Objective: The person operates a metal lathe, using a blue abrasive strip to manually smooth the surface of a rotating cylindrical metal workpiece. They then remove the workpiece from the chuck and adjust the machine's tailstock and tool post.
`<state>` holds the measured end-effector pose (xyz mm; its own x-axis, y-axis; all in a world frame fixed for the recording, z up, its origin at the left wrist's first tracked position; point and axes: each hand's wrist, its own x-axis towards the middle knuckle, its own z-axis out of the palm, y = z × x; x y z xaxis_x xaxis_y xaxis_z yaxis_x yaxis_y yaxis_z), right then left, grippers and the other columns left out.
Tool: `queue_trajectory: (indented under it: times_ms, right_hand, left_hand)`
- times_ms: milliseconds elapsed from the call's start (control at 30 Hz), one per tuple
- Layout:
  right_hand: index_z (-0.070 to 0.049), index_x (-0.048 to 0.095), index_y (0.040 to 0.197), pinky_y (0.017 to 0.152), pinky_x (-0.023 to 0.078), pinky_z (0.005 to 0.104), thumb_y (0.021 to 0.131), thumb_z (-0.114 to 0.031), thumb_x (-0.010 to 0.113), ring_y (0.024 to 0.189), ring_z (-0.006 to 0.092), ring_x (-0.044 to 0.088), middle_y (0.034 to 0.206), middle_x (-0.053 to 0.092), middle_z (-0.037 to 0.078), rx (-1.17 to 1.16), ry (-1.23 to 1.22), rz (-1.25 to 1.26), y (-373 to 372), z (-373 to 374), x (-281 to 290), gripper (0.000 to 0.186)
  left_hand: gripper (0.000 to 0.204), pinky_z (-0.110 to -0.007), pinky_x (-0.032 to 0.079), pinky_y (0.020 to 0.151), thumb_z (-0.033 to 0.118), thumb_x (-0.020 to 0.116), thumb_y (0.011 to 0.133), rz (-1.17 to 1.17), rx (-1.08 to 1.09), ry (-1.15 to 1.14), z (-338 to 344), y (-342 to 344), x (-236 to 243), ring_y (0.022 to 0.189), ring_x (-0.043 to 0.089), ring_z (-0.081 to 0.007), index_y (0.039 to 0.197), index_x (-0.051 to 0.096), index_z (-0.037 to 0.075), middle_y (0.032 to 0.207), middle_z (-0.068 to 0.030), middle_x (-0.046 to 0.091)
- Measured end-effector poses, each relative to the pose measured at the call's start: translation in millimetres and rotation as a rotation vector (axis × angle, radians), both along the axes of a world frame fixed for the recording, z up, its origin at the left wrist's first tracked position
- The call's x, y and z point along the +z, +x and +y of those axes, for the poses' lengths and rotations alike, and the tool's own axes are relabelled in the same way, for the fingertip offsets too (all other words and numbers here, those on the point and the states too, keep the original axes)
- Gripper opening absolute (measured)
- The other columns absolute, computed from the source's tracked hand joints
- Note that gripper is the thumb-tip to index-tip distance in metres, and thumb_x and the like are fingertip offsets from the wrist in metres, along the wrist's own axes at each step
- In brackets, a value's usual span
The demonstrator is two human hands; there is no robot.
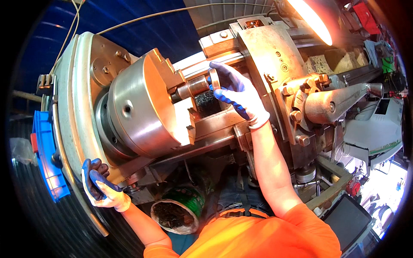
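Note:
My right hand (238,91), in a white glove with a blue coated palm, pinches a shiny metal ring (214,79) between thumb and fingers. The ring is at the free end of a short steel cylinder (193,87), which sticks out from the jaws of a large lathe chuck (137,107). Whether the ring touches the cylinder's end is hard to tell. My left hand (101,188), gloved alike, hovers at the lower left beside the headstock (75,94). Its fingers are loosely curled, with the thumb apart, and nothing shows in them.
To the right of my right hand stands the lathe carriage with its tool post (299,99) and a thick lever (344,103). A bright lamp (312,19) hangs above. Below the chuck is a green bucket (189,201). A blue plastic tray (48,159) is at the far left.

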<state>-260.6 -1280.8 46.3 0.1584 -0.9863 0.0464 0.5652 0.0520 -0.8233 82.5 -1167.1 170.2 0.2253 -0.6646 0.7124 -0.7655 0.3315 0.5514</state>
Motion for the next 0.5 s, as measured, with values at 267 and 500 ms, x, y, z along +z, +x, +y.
queue_trajectory:
  times_ms: [267, 500]
  right_hand:
    - [0.002, 0.041, 0.138, 0.098, 0.043, 0.0285, 0.077, 0.001, 0.069, 0.111, 0.0171, 0.055, 0.128, 0.053, 0.011, -0.002, 0.005, 0.000, -0.8, 1.3, 6.2, 0.067]
    - [0.003, 0.041, 0.138, 0.097, 0.044, 0.0285, 0.078, 0.002, 0.068, 0.111, 0.0175, 0.056, 0.128, 0.054, 0.011, -0.002, -0.008, 0.021, -2.5, 1.1, 5.2, 0.066]
  left_hand:
    - [0.038, -0.023, 0.050, 0.061, 0.022, 0.050, 0.096, 0.026, -0.040, -0.010, -0.1, 2.1, -1.6, 0.074, 0.066, -0.0194, 0.122, 0.058, -0.005, 0.096, -0.0170, 0.068]
    - [0.037, -0.023, 0.049, 0.061, 0.020, 0.050, 0.096, 0.014, -0.034, 0.006, 0.9, 0.6, 0.0, 0.075, 0.066, -0.0193, 0.122, 0.058, -0.004, 0.097, -0.0170, 0.068]
